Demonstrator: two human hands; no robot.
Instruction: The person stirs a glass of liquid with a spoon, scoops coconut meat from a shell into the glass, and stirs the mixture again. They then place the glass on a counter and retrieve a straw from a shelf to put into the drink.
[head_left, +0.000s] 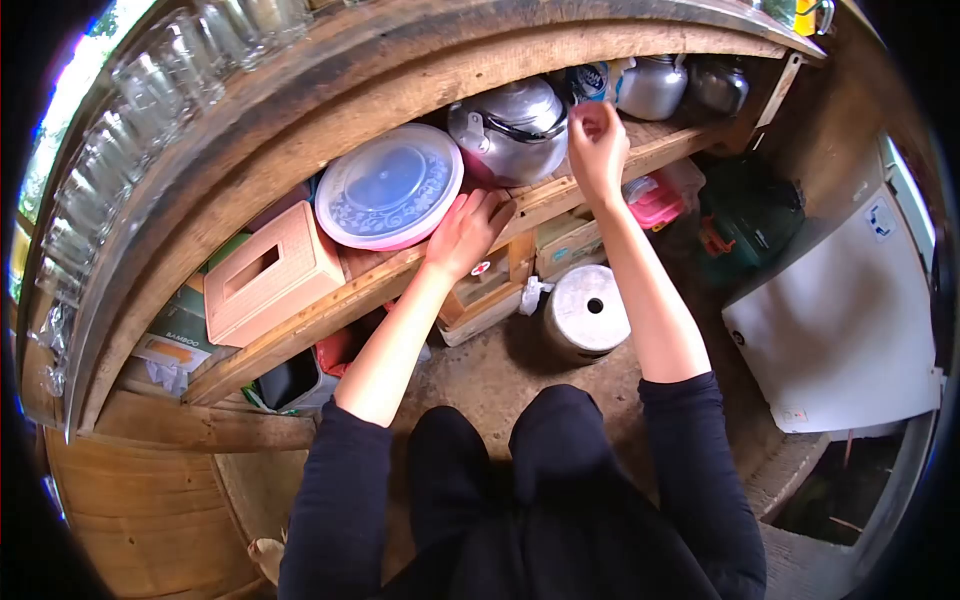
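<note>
My left hand (466, 234) lies at the front edge of the wooden shelf (375, 268), fingers stretched out and holding nothing. It is beside a round tub with a translucent patterned lid (390, 187) and just below a large metal kettle (512, 130). My right hand (598, 150) is raised in front of the shelf, its fingers curled closed. Whatever it may hold is hidden. Close behind those fingers stands a blue and white packet (590, 82), with a smaller metal pot (652, 88) to its right.
A pink tissue box (272, 275) sits left on the shelf. Rows of glasses (150, 95) line the board above. On the floor are a white cylinder with a centre hole (588, 312) and wooden crates (485, 300). A white cabinet (835, 320) stands right, near a dark green container (750, 215).
</note>
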